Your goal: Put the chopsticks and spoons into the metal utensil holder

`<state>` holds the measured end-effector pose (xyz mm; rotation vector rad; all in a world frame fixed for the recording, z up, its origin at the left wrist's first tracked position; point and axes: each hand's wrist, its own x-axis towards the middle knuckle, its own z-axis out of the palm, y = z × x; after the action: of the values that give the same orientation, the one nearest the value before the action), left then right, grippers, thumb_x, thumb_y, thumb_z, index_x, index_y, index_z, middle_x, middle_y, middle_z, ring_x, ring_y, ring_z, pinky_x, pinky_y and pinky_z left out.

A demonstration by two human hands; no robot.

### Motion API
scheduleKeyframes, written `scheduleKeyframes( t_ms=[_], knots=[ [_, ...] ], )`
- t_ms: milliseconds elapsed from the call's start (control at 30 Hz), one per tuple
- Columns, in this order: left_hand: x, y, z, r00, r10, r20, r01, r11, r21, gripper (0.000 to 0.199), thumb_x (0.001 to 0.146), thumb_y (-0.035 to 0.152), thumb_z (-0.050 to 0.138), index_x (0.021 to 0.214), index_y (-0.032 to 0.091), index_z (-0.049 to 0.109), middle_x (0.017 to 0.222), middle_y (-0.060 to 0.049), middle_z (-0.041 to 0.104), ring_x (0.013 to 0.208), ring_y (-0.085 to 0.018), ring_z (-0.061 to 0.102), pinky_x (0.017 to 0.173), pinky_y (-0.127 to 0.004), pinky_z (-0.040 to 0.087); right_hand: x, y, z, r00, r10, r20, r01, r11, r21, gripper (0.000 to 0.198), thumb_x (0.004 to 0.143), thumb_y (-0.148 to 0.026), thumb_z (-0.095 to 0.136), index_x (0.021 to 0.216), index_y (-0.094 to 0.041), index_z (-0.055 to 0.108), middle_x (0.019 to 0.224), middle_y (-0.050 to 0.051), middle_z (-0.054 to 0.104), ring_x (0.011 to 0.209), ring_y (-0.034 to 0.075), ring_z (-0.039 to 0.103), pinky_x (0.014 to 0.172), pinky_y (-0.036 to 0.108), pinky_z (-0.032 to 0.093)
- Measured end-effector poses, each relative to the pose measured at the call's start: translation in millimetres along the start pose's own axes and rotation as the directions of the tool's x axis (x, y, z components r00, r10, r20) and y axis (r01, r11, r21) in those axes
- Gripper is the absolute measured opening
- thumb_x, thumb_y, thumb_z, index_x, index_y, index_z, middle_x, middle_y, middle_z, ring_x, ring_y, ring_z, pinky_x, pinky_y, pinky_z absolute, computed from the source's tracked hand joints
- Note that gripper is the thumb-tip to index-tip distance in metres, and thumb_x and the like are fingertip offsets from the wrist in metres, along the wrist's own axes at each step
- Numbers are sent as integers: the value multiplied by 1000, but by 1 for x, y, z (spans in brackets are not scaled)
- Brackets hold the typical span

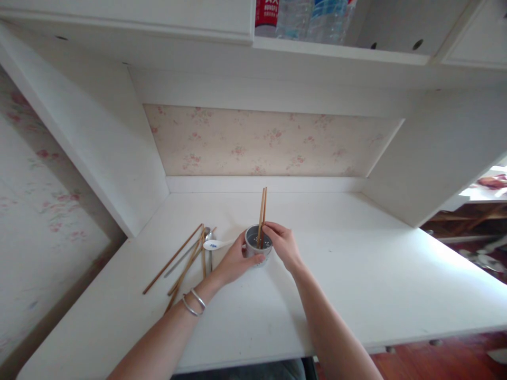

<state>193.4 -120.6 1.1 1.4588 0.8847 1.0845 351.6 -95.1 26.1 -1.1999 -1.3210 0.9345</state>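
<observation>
My left hand is wrapped around a grey metal chopstick holder with small holes in its bottom. Two wooden chopsticks stand almost upright in it, their lower ends inside. At the holder's right rim, the fingers of my right hand pinch the chopsticks. Left of the holder lies a white spoon with a blue pattern, its handle running behind my left hand. Loose wooden chopsticks and a metal spoon lie beside it, partly overlapping. My left forearm covers some of their lower ends.
The white desk is enclosed by side panels and a flowered back wall. Overhead, a shelf holds plastic bottles. A floor of reddish wood shows past the front edge at right.
</observation>
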Motion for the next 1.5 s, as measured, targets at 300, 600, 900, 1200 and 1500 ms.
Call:
scheduleKeyframes(
  t_ms=[300, 600, 900, 1200, 1500],
  knots=[
    [0, 7, -5, 998, 42, 49, -47, 993, 108, 79, 64, 33, 78, 132, 21, 41, 133, -13, 49, 119, -27, 49, 97, -40, 43, -1, 3, 0, 1000, -16, 18, 16, 1000, 5, 32, 77, -42, 59, 95, -18, 71, 93, 7, 72, 88, 22, 66, 82, 35, 51],
    [-46, 42, -63, 996, 20, -89, 50, 697, 715, 44, 79, 42, 61, 118, 24, 55, 115, -8, 60, 94, -22, 61, 81, -33, 47, -1, 4, -1, 999, -8, 36, 8, 1000, -6, 31, 78, -42, 58, 94, -19, 71, 92, 6, 72, 87, 22, 66, 79, 35, 50],
    [-70, 34, -124, 919, -203, -339, 351, 29, 936, 35, 89, 46, 36, 84, 20, 59, 88, -9, 68, 80, -26, 65, 66, -33, 43, -1, 5, 0, 999, -22, 24, 22, 999, -24, 29, 79, -40, 57, 93, -19, 71, 93, 6, 72, 87, 21, 66, 81, 34, 50],
    [-60, 32, -129, 918, -259, -299, 339, 125, 933, 39, 90, 43, 32, 80, 20, 62, 86, -11, 70, 86, -27, 66, 69, -31, 41, -1, 5, -1, 999, -25, 20, 25, 999, -34, 30, 79, -41, 56, 94, -19, 70, 92, 6, 72, 86, 21, 66, 80, 34, 50],
    [-48, 108, -106, 966, 28, -256, 193, 579, 792, 40, 88, 52, 38, 97, 22, 63, 83, -3, 70, 77, -19, 63, 69, -27, 43, -1, 4, -1, 999, -42, 10, 43, 997, -70, 29, 80, -41, 56, 93, -20, 70, 92, 5, 72, 86, 20, 65, 81, 33, 49]
  ],
)
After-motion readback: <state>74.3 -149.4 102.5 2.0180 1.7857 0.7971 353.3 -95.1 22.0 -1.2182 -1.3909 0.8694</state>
